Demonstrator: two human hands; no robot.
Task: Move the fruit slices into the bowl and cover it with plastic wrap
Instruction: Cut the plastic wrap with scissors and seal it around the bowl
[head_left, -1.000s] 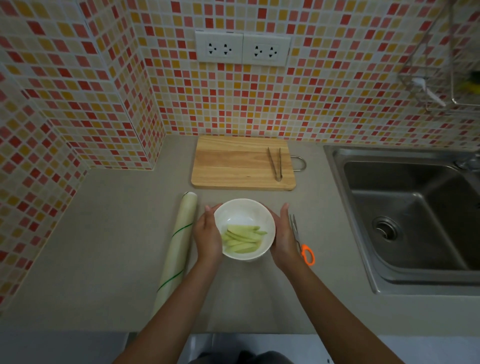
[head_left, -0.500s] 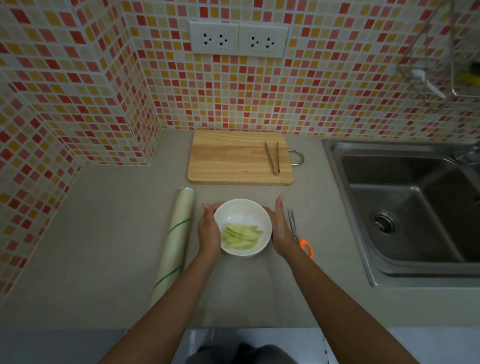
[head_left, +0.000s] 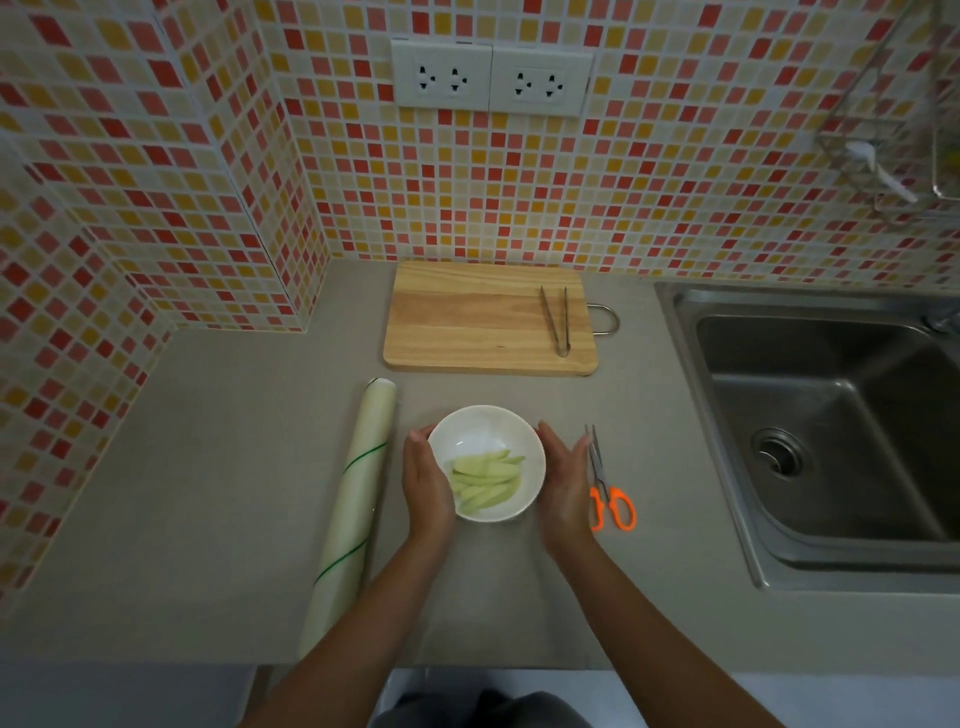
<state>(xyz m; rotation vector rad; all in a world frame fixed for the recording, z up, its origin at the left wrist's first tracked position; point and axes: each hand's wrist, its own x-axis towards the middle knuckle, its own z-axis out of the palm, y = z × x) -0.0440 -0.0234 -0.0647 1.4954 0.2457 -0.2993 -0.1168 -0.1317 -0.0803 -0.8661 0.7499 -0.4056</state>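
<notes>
A kitchen corner lined with red, orange and yellow mosaic tiles (head_left: 156, 171), seen from above. On the grey worktop (head_left: 197, 493), at nine o'clock of the bowl, a long roll of plastic wrap (head_left: 358, 499) lies pointing from seven to one o'clock, its film crossed by thin green lines. Just beside it, the left hand (head_left: 427, 486) cups the left side of a white bowl (head_left: 485, 431), fingers curved against the rim. Pale green fruit slices (head_left: 485, 480) lie piled in the bowl's near half; no wrap can be made out over the bowl. The right hand (head_left: 563, 480) stands on edge at the bowl's three o'clock side, fingers straight and together, palm toward the bowl; whether it touches the rim cannot be told. Directly right of that hand lie scissors (head_left: 610, 493) with orange handles, blades pointing to twelve o'clock. At twelve o'clock of the bowl, against the wall, a wooden cutting board (head_left: 478, 322) carries metal tongs (head_left: 556, 319) near its right edge. A steel sink (head_left: 831, 431) fills the worktop at three o'clock, and two white wall sockets (head_left: 491, 78) sit above the board.
</notes>
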